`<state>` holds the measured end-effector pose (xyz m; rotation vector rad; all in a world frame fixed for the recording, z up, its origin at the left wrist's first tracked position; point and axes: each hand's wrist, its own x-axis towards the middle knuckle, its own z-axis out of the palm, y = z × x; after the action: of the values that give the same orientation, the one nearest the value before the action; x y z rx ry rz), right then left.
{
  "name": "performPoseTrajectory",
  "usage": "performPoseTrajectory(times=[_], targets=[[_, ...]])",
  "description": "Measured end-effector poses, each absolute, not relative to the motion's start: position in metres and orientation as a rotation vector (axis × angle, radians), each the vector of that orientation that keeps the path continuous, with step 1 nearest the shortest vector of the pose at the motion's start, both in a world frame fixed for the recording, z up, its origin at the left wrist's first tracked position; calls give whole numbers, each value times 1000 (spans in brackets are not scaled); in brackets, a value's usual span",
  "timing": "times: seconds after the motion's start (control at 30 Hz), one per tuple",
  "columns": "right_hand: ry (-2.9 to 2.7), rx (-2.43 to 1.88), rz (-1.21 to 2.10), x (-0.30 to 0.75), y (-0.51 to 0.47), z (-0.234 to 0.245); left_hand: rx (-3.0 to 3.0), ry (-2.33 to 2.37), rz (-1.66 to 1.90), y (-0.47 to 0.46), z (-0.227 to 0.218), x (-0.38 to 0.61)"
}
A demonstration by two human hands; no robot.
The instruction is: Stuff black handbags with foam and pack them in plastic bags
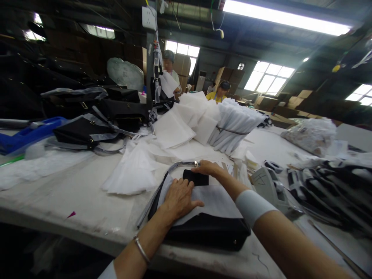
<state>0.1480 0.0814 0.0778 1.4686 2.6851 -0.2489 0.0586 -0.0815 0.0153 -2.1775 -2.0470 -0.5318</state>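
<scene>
A black handbag [209,231] lies on its side near the table's front edge. Across its upper part is a thin white sheet [219,199]. My left hand [180,195] presses on this sheet, fingers forward and thumb out to the side. Beyond it, my right hand [207,169] has its fingers closed at the far edge of a black rectangular piece [199,179]; the thumb is hidden. Right by those fingertips is a metal buckle [196,164] on the wrapped strap [177,166], which curves around the bag's far left side.
White foam sheets [174,130] and a tied bundle [235,126] lie ahead. More black bags [87,131] and a blue object [31,133] are at left. To the right stand a grey tape dispenser [269,188] and stacked black-and-white pieces [328,193]. Two people work beyond.
</scene>
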Motion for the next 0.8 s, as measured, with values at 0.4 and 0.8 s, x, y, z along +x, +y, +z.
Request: performPoseTrajectory(times=[0.4,0.8], targets=[[2998,1775,-294,168,18,70,-2170,-2091,-623,-83,20,59],[3436,1462,-537,192,-25,60,-2204,-2085,-668,-82,16,54]])
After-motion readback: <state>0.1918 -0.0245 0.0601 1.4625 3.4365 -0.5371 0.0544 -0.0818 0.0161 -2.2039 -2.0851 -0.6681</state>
